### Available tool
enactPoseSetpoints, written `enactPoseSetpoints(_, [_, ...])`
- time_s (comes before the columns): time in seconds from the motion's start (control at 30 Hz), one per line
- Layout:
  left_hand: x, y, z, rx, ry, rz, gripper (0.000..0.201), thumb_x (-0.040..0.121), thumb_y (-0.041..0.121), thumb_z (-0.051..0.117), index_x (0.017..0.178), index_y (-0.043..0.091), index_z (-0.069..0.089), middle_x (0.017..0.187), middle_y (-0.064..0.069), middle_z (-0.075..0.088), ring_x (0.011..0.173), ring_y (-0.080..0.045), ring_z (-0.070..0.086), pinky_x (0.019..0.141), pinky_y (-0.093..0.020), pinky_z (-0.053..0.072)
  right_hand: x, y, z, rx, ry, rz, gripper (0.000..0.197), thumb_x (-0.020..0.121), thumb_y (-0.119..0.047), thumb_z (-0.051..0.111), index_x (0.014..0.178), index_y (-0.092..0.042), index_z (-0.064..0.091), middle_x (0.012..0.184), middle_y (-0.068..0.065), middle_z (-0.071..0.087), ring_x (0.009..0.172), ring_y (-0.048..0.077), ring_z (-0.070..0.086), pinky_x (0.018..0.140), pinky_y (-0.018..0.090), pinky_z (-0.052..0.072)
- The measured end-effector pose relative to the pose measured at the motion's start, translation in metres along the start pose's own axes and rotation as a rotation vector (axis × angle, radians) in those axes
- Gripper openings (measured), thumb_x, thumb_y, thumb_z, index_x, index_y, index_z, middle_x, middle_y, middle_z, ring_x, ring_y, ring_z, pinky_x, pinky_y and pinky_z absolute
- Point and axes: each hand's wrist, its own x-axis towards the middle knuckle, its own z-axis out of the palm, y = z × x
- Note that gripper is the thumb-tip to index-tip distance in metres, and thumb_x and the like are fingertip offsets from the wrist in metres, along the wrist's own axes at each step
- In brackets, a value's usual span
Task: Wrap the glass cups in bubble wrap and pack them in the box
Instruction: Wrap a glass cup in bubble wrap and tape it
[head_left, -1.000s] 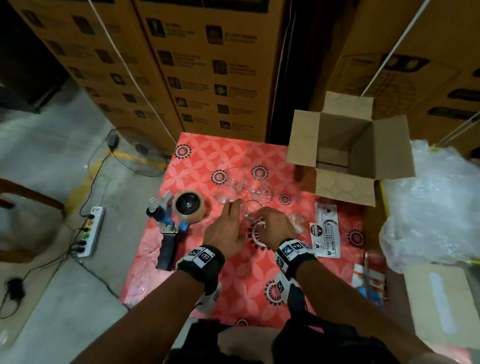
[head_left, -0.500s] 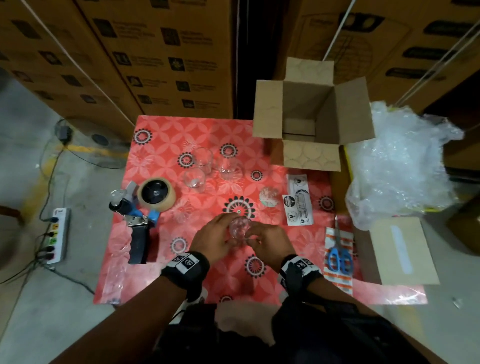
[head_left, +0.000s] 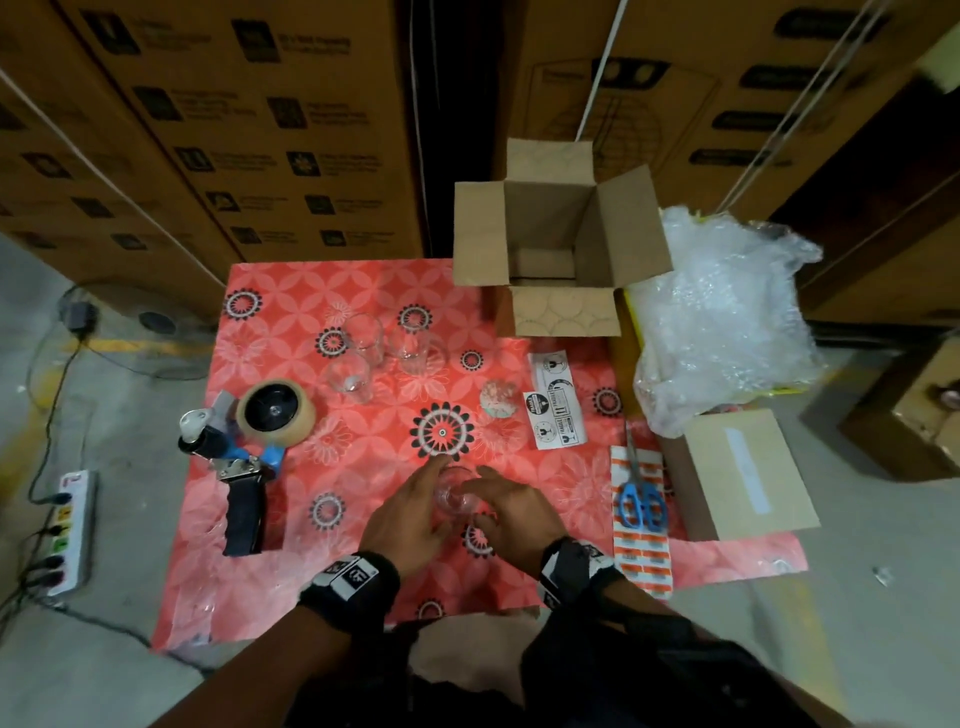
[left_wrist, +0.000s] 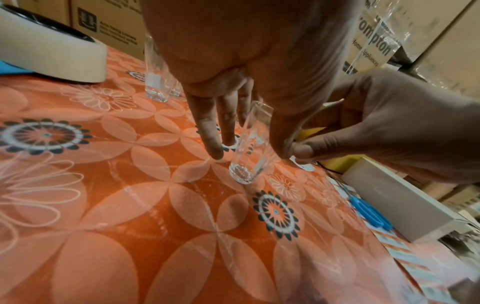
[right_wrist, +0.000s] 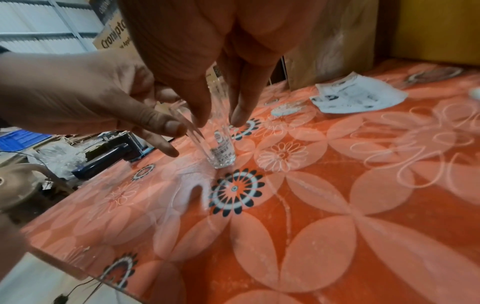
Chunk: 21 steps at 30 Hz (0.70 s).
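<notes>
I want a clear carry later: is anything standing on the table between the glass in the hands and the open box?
Nothing tall. Between the glass cup and the cardboard box lie only a small crumpled wad and flat labels; three other glasses stand off leftward.

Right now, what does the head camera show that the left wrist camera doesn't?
Only the head view shows the open cardboard box, the heap of bubble wrap and the tape dispenser's handle. Only the left wrist view shows the glass cup standing upright on its base. Both show the left hand, right hand and blue scissors.
</notes>
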Motion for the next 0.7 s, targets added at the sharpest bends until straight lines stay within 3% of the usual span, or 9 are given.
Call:
enactPoseSetpoints(0.07, [0.000,-0.001,0.000,-0.015,0.010,0.015,0.099,0.086,0.020,0.076,0.166,0.038,0.021,0.168,0.004,0.039,0.142,-0.022,0.054,0.099,-0.041,0.057,-0.009,0.000,-0.005,-0.031,0.001,0.025,0.076,0.097,-0.017,0.070,0.161,-0.041,0.035,0.161,0.009,0.049,0.115,0.036,0.072,0.092,0.047,0.062])
enactPoseSetpoints(0.1, [0.001,-0.002,0.000,-0.012,0.013,0.021,0.101,0.084,0.021,0.078,0.166,0.036,0.020,0.170,0.006,0.036,0.143,-0.021,0.052,0.100,-0.041,0.057,-0.015,0.001,-0.009,-0.045,0.041,0.044,0.087,0.098,-0.020,0.068,0.164,-0.048,0.019,0.157,0.006,0.053,0.109,0.034,0.073,0.087,0.047,0.063])
enactPoseSetpoints(0.17, [0.002,-0.007,0.003,-0.006,0.012,0.021,0.106,0.080,0.025,0.083,0.166,0.036,0.021,0.170,0.008,0.033,0.143,-0.021,0.053,0.099,-0.040,0.057,-0.027,-0.002,-0.024,-0.037,0.204,0.091,0.090,0.100,-0.032,0.066,0.163,-0.054,0.005,0.127,0.001,0.074,0.092,0.027,0.076,0.075,0.042,0.063])
enactPoseSetpoints(0.2, [0.002,-0.009,0.004,-0.012,0.015,0.016,0.110,0.077,0.028,0.085,0.165,0.038,0.021,0.170,0.010,0.033,0.141,-0.021,0.055,0.096,-0.040,0.058,-0.031,-0.004,-0.037,-0.018,0.317,0.106,0.083,0.100,-0.038,0.065,0.163,-0.053,0.012,0.113,-0.003,0.079,0.085,0.021,0.076,0.071,0.038,0.063])
enactPoseSetpoints(0.3, [0.008,-0.014,0.009,-0.022,0.021,0.020,0.117,0.070,0.033,0.090,0.164,0.040,0.021,0.167,0.011,0.033,0.132,-0.024,0.061,0.084,-0.036,0.059,-0.039,-0.009,-0.095,0.066,0.624,0.160,0.049,0.098,-0.044,0.059,0.146,-0.040,0.051,0.100,-0.010,0.081,0.077,0.006,0.075,0.067,0.033,0.064])
enactPoseSetpoints(0.43, [0.011,-0.014,0.013,-0.025,-0.006,0.023,0.115,0.070,0.039,0.091,0.163,0.041,0.022,0.164,0.007,0.033,0.129,-0.027,0.063,0.084,-0.036,0.059,-0.052,-0.002,-0.179,0.257,0.875,0.264,0.016,0.098,-0.025,0.067,0.112,-0.029,0.071,0.080,-0.006,0.079,0.073,0.009,0.077,0.067,0.043,0.065])
enactPoseSetpoints(0.53, [0.015,-0.013,0.013,-0.023,0.011,0.052,0.103,0.072,0.041,0.084,0.157,0.050,0.025,0.161,0.007,0.037,0.123,-0.025,0.066,0.084,-0.040,0.062,-0.055,0.015,-0.240,0.354,0.934,0.331,0.007,0.098,-0.013,0.073,0.103,-0.019,0.074,0.079,0.001,0.078,0.070,0.015,0.078,0.068,0.047,0.065])
enactPoseSetpoints(0.63, [0.016,-0.003,0.013,-0.017,0.074,0.115,0.097,0.073,0.031,0.085,0.140,0.073,0.027,0.150,0.017,0.046,0.126,-0.015,0.060,0.089,-0.035,0.058,-0.044,0.047,-0.296,0.311,0.917,0.395,0.007,0.097,-0.017,0.073,0.101,-0.023,0.075,0.080,-0.001,0.079,0.073,0.013,0.078,0.073,0.047,0.065])
enactPoseSetpoints(0.7, [0.015,-0.002,0.016,-0.049,0.118,0.071,0.100,0.072,0.028,0.089,0.139,0.074,0.031,0.144,0.022,0.051,0.123,-0.009,0.058,0.093,-0.035,0.055,-0.030,0.068,-0.331,0.246,0.906,0.391,0.008,0.097,-0.019,0.070,0.101,-0.023,0.076,0.080,-0.002,0.079,0.073,0.010,0.078,0.074,0.045,0.066])
